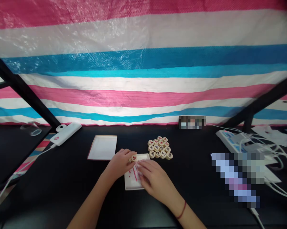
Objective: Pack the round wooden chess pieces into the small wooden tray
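Note:
A shallow white box (pixel 129 186) lies in front of me, with a thin folded sheet (pixel 135 175) bearing red lines and marks inside it. At the box's far left corner, the fingers of my left hand (pixel 120 162) close around a round Chinese chess piece (pixel 134 158) with a red character. My right hand (pixel 155 178) reaches over the box's right side, its fingers curled onto the sheet; the fingertips are partly hidden. Just beyond, on the right, several Chinese chess pieces (pixel 161 148) stand in close rows, red characters behind and black ones in front.
A box lid (pixel 106 147) lies to the left, its white inside facing up. A white power bank (pixel 66 133) with a cable is farther left. On the right are a power strip (pixel 229 140) with tangled white cables and a blurred-out phone-like object (pixel 236 181). Striped sheeting (pixel 143 98) hangs behind the black table.

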